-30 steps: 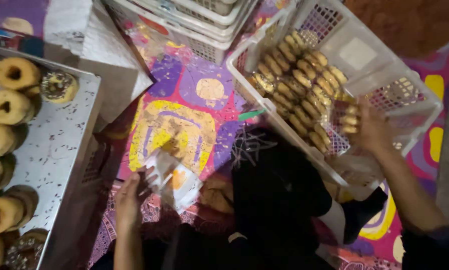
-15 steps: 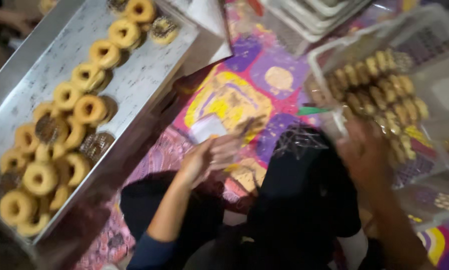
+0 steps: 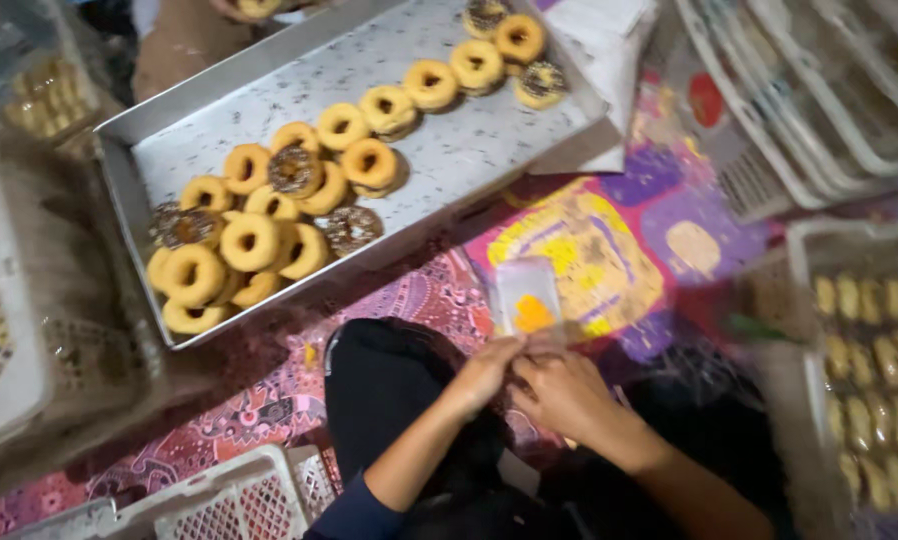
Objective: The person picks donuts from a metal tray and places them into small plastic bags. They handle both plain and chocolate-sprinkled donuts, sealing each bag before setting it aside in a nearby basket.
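Note:
A small clear plastic bag [image 3: 527, 296] stands upright above my lap, over a colourful patterned mat [image 3: 609, 250]. My left hand [image 3: 485, 372] and my right hand [image 3: 565, 390] meet at its lower edge and both pinch it. A large metal tray [image 3: 469, 160] lies up and to the left of my hands. It carries several ring doughnuts [image 3: 251, 240], most with yellow glaze and a few with dark sprinkles. My legs in dark trousers [image 3: 389, 390] fill the bottom of the view.
A white plastic crate [image 3: 874, 380] packed with several wrapped pastries sits at the right. More white crates are stacked at the top right [image 3: 819, 110], and others stand at the left [image 3: 9, 330] and bottom left [image 3: 219, 500]. White paper [image 3: 594, 30] lies beside the tray.
The view has swung left, bringing the doughnut tray to the centre. My right hand left the pastry crate and joined my left hand on the plastic bag.

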